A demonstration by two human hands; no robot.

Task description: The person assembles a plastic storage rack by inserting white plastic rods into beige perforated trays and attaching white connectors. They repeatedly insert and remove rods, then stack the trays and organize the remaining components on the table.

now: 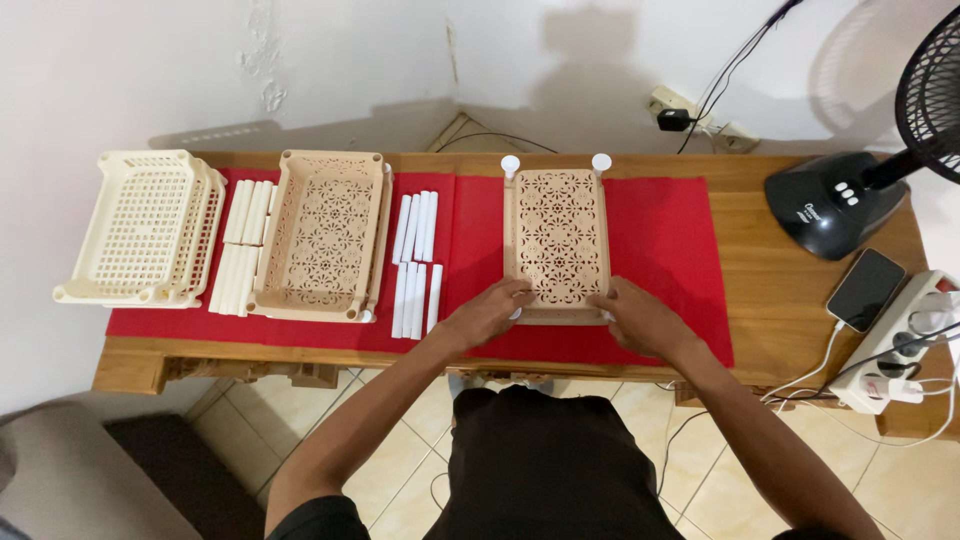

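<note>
1. The wooden counter (760,250) carries everything, with a red mat (670,250) spread over most of it.
2. The black fan base (835,200) sits at the far right of the mat, with a phone (866,290) and a white power strip (900,350) just beyond it.
3. Off the mat's left end is a stack of cream baskets (140,228); a tan basket (325,235) is on the left part of the mat.
4. The tan lattice tray (557,245) lies on the mat, right of centre, with two white posts (510,165) poking up at its far corners. Looks like thin moulded plastic, so I'd guess light, fairly stiff, a bit flexy. The solid rim and corners are the places to grab, not the lattice.
5. The left hand (490,312) and right hand (640,318) are apart, one pressed on each near corner of the tray.
6. White tubes (417,262) lie in rows left of the tray, more of them (243,245) between the baskets.
</note>
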